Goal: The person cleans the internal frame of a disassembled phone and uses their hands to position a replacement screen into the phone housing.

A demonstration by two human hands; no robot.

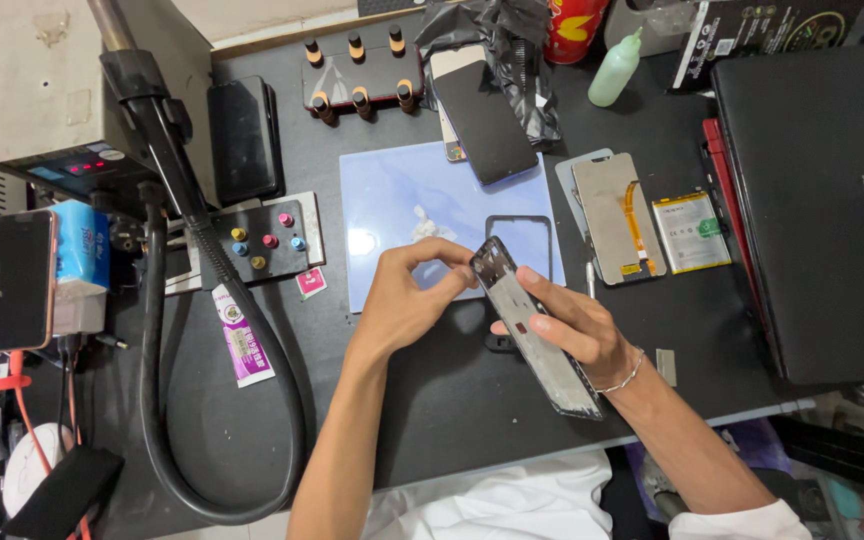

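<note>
My right hand [577, 325] grips a bare phone frame [532, 325], holding it tilted above the dark bench mat near the front edge. My left hand [407, 295] pinches at the frame's top corner with thumb and fingertips. Just behind the hands lies a pale blue work pad [402, 200] with an empty black bezel [519, 245] resting on it. To the right sit a phone screen panel with an orange flex cable [617, 215] and a flat phone battery [690, 232].
A closed black laptop [822, 200] fills the right side. A thick black hose [167, 300] loops at the left beside a glue tube [240, 340], a button box [257, 240] and a phone [18, 280]. Another phone [482, 120], a green squeeze bottle [614, 70] and a bottle rack [357, 70] stand behind.
</note>
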